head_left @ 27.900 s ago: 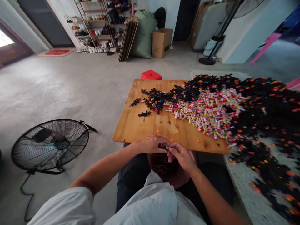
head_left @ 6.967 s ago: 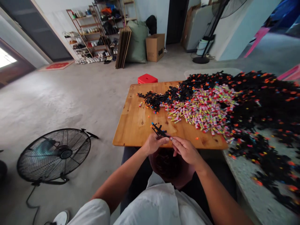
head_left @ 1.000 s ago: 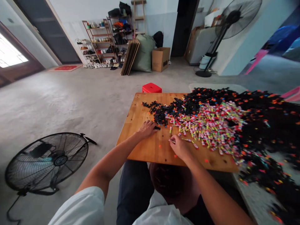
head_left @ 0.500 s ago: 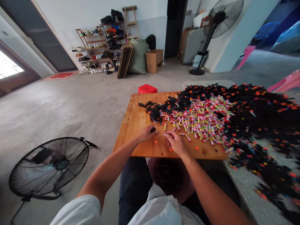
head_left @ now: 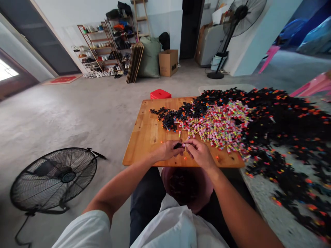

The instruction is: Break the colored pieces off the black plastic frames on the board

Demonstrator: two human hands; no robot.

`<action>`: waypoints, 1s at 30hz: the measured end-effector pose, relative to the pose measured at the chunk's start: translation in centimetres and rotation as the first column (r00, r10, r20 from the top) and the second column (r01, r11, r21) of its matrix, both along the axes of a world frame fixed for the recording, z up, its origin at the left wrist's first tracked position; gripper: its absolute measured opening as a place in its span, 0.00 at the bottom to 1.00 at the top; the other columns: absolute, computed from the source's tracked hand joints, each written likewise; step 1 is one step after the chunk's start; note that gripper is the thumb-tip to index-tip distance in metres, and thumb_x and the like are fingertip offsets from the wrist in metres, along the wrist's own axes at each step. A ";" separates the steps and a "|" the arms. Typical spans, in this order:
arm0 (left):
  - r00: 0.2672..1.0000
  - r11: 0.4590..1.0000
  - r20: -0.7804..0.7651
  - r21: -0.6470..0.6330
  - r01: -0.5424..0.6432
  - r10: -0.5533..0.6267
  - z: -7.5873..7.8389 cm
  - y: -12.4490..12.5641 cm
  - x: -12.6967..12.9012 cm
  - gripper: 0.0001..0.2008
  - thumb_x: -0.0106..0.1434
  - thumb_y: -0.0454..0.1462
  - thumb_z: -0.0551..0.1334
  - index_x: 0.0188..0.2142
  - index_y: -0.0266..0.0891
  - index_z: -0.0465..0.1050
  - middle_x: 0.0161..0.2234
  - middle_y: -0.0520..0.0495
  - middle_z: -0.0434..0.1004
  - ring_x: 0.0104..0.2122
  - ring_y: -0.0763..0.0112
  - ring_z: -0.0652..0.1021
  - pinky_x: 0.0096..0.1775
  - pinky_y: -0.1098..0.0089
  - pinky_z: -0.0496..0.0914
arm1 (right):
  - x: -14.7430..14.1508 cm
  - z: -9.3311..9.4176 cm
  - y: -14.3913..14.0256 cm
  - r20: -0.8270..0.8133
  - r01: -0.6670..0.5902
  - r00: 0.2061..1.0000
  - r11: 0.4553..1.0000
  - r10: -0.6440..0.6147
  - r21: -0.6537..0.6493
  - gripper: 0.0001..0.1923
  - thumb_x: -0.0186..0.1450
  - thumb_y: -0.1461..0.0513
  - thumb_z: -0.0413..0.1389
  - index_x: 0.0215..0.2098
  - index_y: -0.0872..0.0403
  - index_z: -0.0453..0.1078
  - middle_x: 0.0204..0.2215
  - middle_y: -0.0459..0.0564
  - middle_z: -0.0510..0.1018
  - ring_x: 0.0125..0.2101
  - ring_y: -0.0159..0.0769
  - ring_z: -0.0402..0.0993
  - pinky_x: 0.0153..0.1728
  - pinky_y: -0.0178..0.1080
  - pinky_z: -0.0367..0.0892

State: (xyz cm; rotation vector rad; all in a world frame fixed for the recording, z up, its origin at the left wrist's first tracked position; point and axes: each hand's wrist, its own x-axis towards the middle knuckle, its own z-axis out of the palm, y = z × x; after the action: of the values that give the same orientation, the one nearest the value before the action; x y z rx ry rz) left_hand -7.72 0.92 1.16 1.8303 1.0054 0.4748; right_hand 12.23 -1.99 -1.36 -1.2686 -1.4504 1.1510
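Head view, hands (head_left: 184,151) meeting, candy pile (head_left: 219,125) beyond

Table (head_left: 144,137) ahead; parts heap (head_left: 232,117) spreads over its right half; floor fan (head_left: 53,179) left; stool (head_left: 160,93) behind table.

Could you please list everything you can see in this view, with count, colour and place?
small black plastic part: one, black, pinched between both hands
wooden board: one, light brown, before the person
black parts heap: many, black with orange bits, right
wrapped sticks pile: many, multicoloured, board centre
bowl: one, reddish, on lap
stool: one, red, behind board
floor fan: one, black, left
left hand: grip shut on the part
right hand: grip shut on it too
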 end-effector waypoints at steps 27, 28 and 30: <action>0.982 0.952 -0.001 -0.244 0.185 -0.191 4.1 -1.0 0.8 0.22 0.67 0.53 0.65 0.28 0.36 0.71 0.22 0.52 0.74 0.20 0.79 0.72 0.24 0.77 0.64 | 1.8 1.9 -0.1 0.070 -0.196 0.979 0.977 0.191 0.086 0.11 0.69 0.55 0.56 0.34 0.53 0.74 0.22 0.42 0.69 0.22 0.30 0.62 0.25 0.33 0.57; 0.981 0.945 0.034 -0.263 0.195 -0.193 3.8 -1.0 0.8 0.23 0.66 0.54 0.65 0.29 0.36 0.72 0.22 0.52 0.74 0.20 0.79 0.71 0.24 0.77 0.64 | 1.9 2.0 -0.1 0.048 -0.204 0.978 0.976 0.201 0.072 0.11 0.69 0.55 0.56 0.34 0.53 0.74 0.21 0.41 0.68 0.22 0.30 0.60 0.25 0.33 0.56; 0.974 0.924 0.109 -0.309 0.223 -0.198 3.2 -1.0 0.7 0.24 0.65 0.56 0.65 0.32 0.36 0.72 0.24 0.52 0.74 0.20 0.79 0.71 0.24 0.76 0.65 | 2.2 2.2 -0.3 -0.007 -0.213 0.977 0.976 0.214 0.043 0.11 0.69 0.54 0.57 0.35 0.53 0.74 0.21 0.40 0.67 0.21 0.29 0.58 0.23 0.33 0.55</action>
State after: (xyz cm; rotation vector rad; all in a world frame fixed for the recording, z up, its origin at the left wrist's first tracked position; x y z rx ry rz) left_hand -7.01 -0.08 4.40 1.5915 0.7712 0.2316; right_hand 14.39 -2.27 0.85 -1.0948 -1.6238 1.2596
